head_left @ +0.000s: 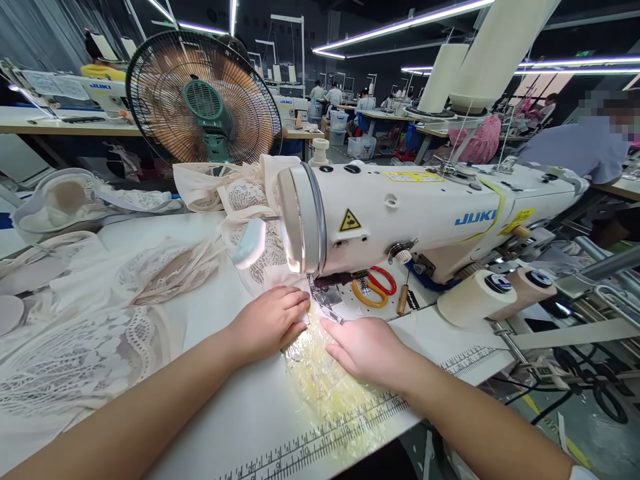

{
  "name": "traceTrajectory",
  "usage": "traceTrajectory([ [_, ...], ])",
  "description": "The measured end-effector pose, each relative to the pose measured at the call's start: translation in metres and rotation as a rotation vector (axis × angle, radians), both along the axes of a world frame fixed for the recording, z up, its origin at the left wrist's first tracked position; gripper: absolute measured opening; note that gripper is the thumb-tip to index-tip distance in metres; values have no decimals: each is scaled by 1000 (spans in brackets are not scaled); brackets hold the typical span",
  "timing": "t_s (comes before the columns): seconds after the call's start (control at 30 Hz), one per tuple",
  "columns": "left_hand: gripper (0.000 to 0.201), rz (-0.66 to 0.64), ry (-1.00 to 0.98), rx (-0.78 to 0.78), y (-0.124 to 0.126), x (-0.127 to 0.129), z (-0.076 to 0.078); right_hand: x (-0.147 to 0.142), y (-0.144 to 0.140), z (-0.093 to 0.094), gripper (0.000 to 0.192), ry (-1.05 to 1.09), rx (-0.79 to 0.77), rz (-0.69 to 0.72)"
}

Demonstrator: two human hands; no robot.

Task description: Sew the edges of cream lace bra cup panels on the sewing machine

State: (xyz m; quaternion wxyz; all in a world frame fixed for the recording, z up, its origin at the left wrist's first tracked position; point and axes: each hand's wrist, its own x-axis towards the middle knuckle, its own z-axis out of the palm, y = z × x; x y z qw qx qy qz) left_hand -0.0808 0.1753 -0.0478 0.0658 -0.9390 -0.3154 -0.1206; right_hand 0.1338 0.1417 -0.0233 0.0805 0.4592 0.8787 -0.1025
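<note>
My left hand (270, 321) lies with fingers stretched out on the bed of a white sewing machine (370, 213), just left of the needle area. Beneath and behind its fingertips is a piece of pale lace garment (265, 263); how much of it the hand covers is hidden. On the right of the presser foot (325, 307), my right hand (373, 350) rests with index finger and thumb extended and apart. Both hands touch the edges of a crinkled, yellowish clear film (320, 383) taped over the table front. No object shows in either hand.
Cream lace garments (90, 333) cover the table's left side. Red-and-yellow-handled scissors (375, 287) and a wooden-handled tool (403, 299) lie under the machine arm. Thread cones (475, 298) stand at right. A large fan (205, 100) is behind; a co-worker (575, 147) sits at right.
</note>
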Motion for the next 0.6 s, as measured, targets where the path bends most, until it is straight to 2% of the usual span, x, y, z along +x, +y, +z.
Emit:
traceTrajectory([
  [0.17,36,76,70,-35,9,-5,2,1,-1,-1,47,9,-19,2],
  [0.27,36,138,83,-24,4,-5,5,2,-2,-1,47,18,-9,12],
  [0.33,37,304,97,2,-2,-3,9,3,-2,-1,47,10,-11,30],
  [0.4,48,545,105,6,-7,-2,16,5,-2,-1,47,8,-17,56],
  [0.47,58,760,105,-73,-5,-3,24,6,-2,-2,47,12,-29,83],
  [0.53,58,859,84,-213,6,-9,29,8,-3,-3,47,19,-37,104],
  [0.6,60,843,40,-305,25,-18,31,10,-2,-6,47,21,-38,120],
])
